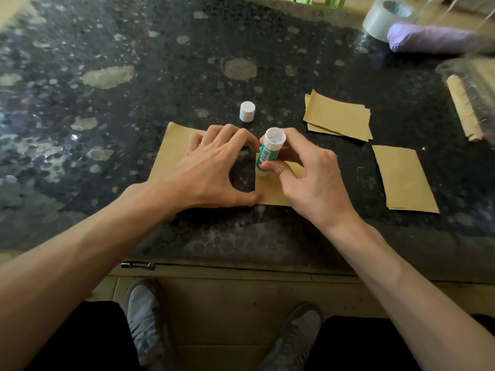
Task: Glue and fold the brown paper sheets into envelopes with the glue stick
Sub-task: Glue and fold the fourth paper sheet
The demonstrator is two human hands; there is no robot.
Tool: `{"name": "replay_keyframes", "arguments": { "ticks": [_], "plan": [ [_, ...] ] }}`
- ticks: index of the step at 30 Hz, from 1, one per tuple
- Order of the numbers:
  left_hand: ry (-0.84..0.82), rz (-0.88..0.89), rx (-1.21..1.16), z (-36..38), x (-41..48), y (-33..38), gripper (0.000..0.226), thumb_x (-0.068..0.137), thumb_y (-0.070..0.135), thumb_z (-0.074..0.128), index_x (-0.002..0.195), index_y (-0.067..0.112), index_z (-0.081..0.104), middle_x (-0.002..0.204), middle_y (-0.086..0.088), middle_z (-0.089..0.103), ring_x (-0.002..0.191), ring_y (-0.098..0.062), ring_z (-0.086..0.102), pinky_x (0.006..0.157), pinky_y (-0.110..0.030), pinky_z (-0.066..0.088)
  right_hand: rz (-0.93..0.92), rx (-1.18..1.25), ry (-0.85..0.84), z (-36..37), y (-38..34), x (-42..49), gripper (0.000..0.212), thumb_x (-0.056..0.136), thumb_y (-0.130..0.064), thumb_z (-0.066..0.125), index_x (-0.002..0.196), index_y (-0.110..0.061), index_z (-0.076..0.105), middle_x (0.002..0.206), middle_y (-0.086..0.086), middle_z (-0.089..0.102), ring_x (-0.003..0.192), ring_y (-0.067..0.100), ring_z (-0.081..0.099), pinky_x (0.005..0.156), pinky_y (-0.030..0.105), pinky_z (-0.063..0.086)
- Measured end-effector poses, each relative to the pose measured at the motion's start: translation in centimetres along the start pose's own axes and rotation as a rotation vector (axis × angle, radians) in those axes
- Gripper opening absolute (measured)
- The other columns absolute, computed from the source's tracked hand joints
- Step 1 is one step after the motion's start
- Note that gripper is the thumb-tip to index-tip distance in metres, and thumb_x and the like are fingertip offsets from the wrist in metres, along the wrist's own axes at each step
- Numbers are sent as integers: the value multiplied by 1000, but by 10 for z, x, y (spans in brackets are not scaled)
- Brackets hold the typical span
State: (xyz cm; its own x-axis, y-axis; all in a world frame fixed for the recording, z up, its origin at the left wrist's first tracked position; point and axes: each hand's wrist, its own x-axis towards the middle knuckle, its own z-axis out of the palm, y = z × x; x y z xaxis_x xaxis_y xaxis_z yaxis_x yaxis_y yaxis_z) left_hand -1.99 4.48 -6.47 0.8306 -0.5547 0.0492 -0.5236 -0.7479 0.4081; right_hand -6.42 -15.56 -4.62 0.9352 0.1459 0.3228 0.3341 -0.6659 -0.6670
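A brown paper sheet (171,153) lies on the dark speckled table (134,89), partly under both hands. My left hand (211,170) rests on it with spread fingers, thumb at the sheet's near edge. My right hand (308,180) grips a white and green glue stick (269,151), held nearly upright with its lower end down on the paper. The stick's white cap (247,111) stands just behind the sheet. A stack of brown sheets (338,116) lies at the right rear. Another brown piece (404,179) lies flat to the right.
A clear tape roll (385,18) and a purple bundle (428,38) sit at the far right corner. A strip of folded brown paper (462,111) lies by the right edge. The table's front edge (241,266) is near my knees and shoes.
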Motion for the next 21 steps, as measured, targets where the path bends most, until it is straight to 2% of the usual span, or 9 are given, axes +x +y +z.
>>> {"name": "replay_keyframes", "arguments": {
  "ticks": [3,9,14,17,21],
  "plan": [
    [-2,-6,-4,-1,0,0,82,65,81,59,129,33,40,129,14,43,127,-14,36,101,-38,32,-8,-6,7,1,3,5,26,94,-9,75,117,-14,66,107,-7,74,104,3,70,91,25,57],
    [-1,-6,-12,-1,1,-2,85,64,81,61,129,30,40,129,14,43,126,-12,35,99,-36,30,-6,-53,25,3,5,13,27,94,-12,76,118,-14,65,105,-13,70,104,-2,63,89,9,51],
    [-7,-15,-3,0,1,-1,88,62,84,57,128,29,40,128,14,42,128,-13,35,100,-35,29,-10,-72,44,5,8,19,30,95,-15,76,122,-16,64,112,-7,72,105,4,67,90,21,57],
    [-1,-20,-4,-1,1,-1,87,62,84,56,127,29,41,127,14,42,128,-13,35,98,-34,28,-21,-72,62,7,11,23,28,95,-14,75,120,-14,65,108,-6,73,102,5,69,89,27,57],
    [-21,-16,-7,-2,1,-1,83,63,84,58,126,32,41,127,14,41,129,-13,35,101,-36,30,64,161,134,-1,17,29,26,96,-8,73,121,-6,66,110,-2,73,105,5,71,91,26,59]
  ]
}}
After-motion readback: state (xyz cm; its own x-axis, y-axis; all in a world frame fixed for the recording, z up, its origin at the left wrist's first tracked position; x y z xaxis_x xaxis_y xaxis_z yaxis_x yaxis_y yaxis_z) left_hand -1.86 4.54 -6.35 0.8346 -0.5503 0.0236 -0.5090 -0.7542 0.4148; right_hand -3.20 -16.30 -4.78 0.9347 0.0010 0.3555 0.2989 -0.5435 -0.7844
